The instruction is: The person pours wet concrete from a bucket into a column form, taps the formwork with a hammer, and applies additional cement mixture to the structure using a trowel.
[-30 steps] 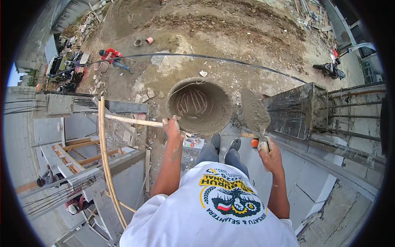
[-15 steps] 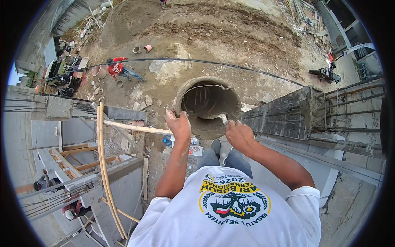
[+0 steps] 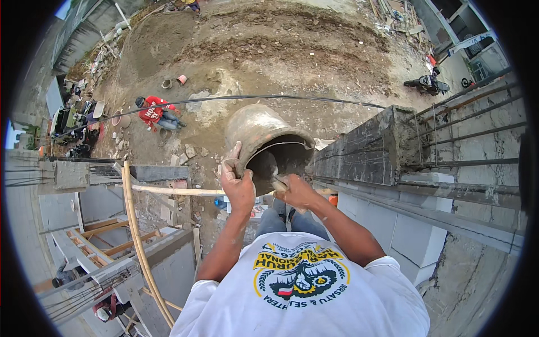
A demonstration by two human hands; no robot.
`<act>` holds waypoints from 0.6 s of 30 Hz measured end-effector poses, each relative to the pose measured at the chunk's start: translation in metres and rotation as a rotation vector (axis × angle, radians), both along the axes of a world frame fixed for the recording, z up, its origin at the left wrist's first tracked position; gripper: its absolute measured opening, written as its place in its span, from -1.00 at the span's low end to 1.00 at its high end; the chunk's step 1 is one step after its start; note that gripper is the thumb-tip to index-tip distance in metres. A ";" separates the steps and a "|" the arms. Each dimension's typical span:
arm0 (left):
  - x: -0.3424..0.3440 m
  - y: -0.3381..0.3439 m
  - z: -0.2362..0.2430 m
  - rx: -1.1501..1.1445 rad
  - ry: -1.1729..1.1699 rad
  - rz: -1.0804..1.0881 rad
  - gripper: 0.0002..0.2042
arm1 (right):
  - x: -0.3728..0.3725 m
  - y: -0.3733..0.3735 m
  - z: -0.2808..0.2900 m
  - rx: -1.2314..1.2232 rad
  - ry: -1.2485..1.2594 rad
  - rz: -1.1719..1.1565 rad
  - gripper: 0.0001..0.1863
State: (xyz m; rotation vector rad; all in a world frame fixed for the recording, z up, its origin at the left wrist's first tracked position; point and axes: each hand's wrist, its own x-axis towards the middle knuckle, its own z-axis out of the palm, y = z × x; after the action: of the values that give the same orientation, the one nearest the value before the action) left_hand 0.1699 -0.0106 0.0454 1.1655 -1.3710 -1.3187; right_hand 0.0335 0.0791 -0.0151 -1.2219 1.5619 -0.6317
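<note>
A mortar-caked grey bucket point(image 3: 255, 124) with a thin wire handle point(image 3: 275, 144) is tipped on its side in front of me, its mouth toward me. My left hand point(image 3: 240, 186) grips the left rim, thumb outside. At the right of the mouth, my right hand point(image 3: 298, 194) is closed around the handle of a trowel point(image 3: 278, 183), whose blade reaches into the bucket. The blade is partly lost in the dark inside. How much mortar the bucket holds cannot be made out.
A bamboo pole point(image 3: 174, 191) crosses below the bucket, near upright bamboo poles point(image 3: 136, 230). A concrete beam point(image 3: 359, 147) with rebar point(image 3: 469, 163) stands at right. A black cable point(image 3: 314, 100) spans ahead. Far below, a person in red point(image 3: 154, 112) crouches beside buckets.
The bucket has tipped further, so its outer side now shows. My right hand has moved left with the trowel, into the bucket's mouth. The person in red has changed posture.
</note>
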 end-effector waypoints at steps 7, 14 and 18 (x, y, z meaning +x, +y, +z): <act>0.040 -0.027 -0.051 0.366 0.005 0.287 -0.75 | -0.042 0.089 0.025 0.062 -1.124 -0.365 -0.64; 0.044 0.001 -0.085 0.615 0.081 0.506 -0.83 | -0.132 0.183 0.031 -0.645 -1.921 -1.189 -0.50; 0.069 0.006 -0.094 0.575 0.021 0.583 -0.83 | -0.132 0.165 0.050 -0.754 -1.855 -0.940 -0.47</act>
State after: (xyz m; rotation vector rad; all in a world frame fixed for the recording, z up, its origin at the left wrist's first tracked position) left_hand 0.2392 -0.0046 -0.0484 1.7588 -0.5510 -1.3021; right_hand -0.0984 0.2438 0.0345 0.1502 0.0589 -2.1835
